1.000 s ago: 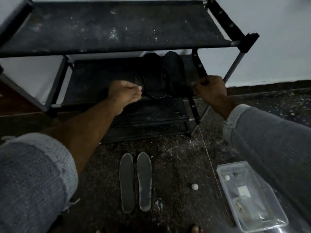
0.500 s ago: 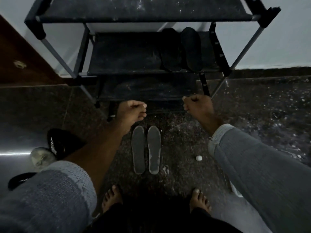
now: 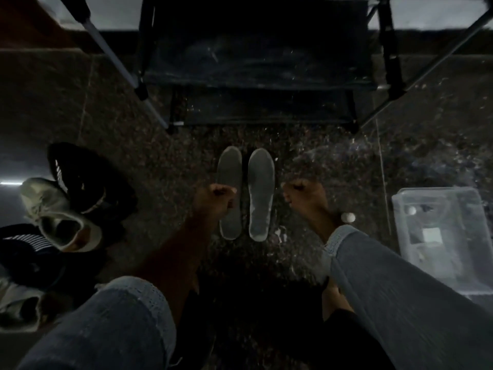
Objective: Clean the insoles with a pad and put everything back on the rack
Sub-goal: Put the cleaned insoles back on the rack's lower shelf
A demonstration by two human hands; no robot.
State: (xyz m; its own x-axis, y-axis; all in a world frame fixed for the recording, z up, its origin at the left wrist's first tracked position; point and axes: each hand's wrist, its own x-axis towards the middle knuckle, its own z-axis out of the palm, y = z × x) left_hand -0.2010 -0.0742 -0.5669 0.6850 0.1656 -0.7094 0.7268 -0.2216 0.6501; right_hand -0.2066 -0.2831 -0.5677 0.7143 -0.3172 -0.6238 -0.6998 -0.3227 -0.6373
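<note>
A: Dark speckled stone floor (image 3: 346,166), dim light, rack (image 3: 256,76) at far edge of view against wall. Two grey insoles (image 3: 260,193) lie side by side on floor, just in front of rack's bottom shelf, toes toward rack.

B: Hands?

A: Left hand (image 3: 213,200) hovers over the left insole, fingers curled, nothing visible in it. Right hand (image 3: 306,198) just beside the right insole, also curled into a loose fist, holds nothing I can see. Blurry tho, low conf. Neither plainly touches an insole.

B: Pad?

A: Small white round thing (image 3: 349,217) on floor near right wrist, prob a cotton pad/ball, can't confirm. Clear plastic box (image 3: 440,236) at right edge of floor w/ another white ball + bits inside.

B: Shoes?

A: Black sneaker (image 3: 88,177) and pale grey-green sneaker (image 3: 57,214) heaped at left edge of floor, more footwear below them, partly cut off. None on the visible shelves.

B: Progress?

A: Judging from layout: this pair of insoles is off the rack, right one looks scuffed/whitish. Can't tell if wiped yet. Left to do: either clean them w/ pad or, if done, pick up and rack them; sneakers, box and loose pad also need going back. Call it mid-task, not near finish.
</note>
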